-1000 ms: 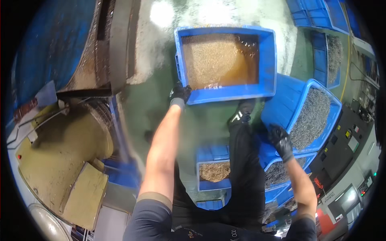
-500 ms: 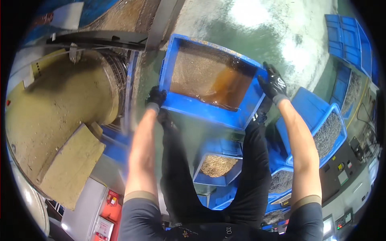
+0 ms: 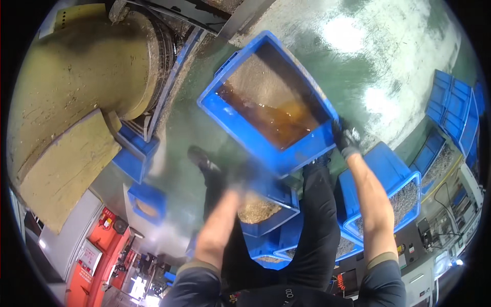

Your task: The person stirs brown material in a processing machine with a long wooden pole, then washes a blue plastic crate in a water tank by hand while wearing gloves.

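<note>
A blue plastic bin [image 3: 240, 128] stands turned at an angle ahead of me, with brown liquid pooled over its dirty bottom. My right hand [image 3: 348, 137], in a dark glove, is closed on the bin's right corner; its fingertips are partly hidden behind the wall. Motion smears my gloved left hand [image 3: 246, 173], which is near the bin's close side and above a smaller blue bin [image 3: 286, 207] of golden metal bits. Whether the left fingers touch anything does not show.
A large yellowish round machine tub [image 3: 82, 77] with a chute [image 3: 71, 163] fills the left. Blue bins of grey shavings [image 3: 394, 199] stand at right, and stacked blue bins [image 3: 452, 102] lie beyond. A red cabinet [image 3: 89, 261] is at lower left. The green floor [image 3: 179, 117] looks wet.
The big bin has swung clockwise, its left end coming nearer me. My left hand has let go of its left corner and moved right and nearer. My right hand stays at the right end.
</note>
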Demonstrator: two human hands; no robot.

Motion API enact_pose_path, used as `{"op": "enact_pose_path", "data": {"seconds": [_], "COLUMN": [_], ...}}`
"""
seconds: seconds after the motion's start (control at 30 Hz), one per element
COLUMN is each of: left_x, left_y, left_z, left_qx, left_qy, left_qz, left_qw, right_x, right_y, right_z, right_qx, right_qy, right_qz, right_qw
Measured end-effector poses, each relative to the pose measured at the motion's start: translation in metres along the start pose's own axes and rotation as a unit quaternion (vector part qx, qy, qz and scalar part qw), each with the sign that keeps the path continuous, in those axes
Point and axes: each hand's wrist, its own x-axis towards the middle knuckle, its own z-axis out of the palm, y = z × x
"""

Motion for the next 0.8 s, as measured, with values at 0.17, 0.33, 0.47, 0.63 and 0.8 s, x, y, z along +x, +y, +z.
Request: {"op": "enact_pose_path", "data": {"seconds": [0.17, 0.33, 0.47, 0.63, 0.8], "left_x": [0.001, -0.046, -0.019, -0.091, -0.104], "left_y": [-0.038, -0.152, -0.082, -0.183, -0.282], "left_z": [0.086, 0.069, -0.005, -0.059, -0.124], "left_qx": [-0.551, -0.32, -0.175, -0.247, -0.27], "left_qy": [0.288, 0.121, 0.226, 0.461, 0.451], "left_qz": [-0.09, -0.364, -0.267, -0.294, -0.281], "left_qw": [0.778, 0.867, 0.92, 0.8, 0.803], "right_x": [-0.031, -0.074, -0.073, -0.094, -0.113], "right_y": [-0.017, -0.123, -0.117, -0.183, -0.267], "right_z": [0.094, 0.101, 0.131, 0.159, 0.177], "right_qx": [0.052, 0.104, 0.127, 0.191, 0.437], "right_qy": [0.125, -0.04, 0.036, 0.041, 0.005], "right_qz": [-0.042, 0.081, 0.091, 0.065, 0.124], "right_qw": [0.99, 0.99, 0.987, 0.979, 0.891]}}
